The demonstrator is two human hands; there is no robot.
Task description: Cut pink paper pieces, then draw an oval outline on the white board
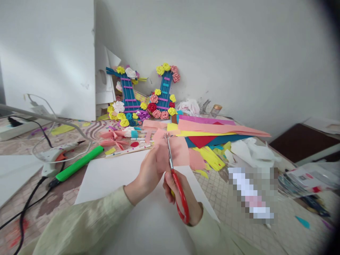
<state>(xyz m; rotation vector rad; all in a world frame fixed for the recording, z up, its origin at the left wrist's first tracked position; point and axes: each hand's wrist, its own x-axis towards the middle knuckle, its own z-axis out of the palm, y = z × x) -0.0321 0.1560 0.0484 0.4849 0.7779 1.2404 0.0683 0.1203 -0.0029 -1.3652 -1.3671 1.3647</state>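
My left hand (150, 170) pinches a pink sheet of paper (178, 150) and holds it up above a white sheet (111, 177) on the floor. My right hand (183, 198) is closed in the handles of red scissors (177, 184). Their blades point up and away and bite into the pink paper beside my left fingers. Both arms wear pale green sleeves.
A stack of coloured paper sheets (212, 132) lies just beyond. Two blue guitar-shaped crafts with paper roses (162, 95) lean on the wall. A glue gun (54, 157), a green cutter (79, 163) and cables (29, 205) lie left. Paper scraps and white tissue (252, 148) lie right.
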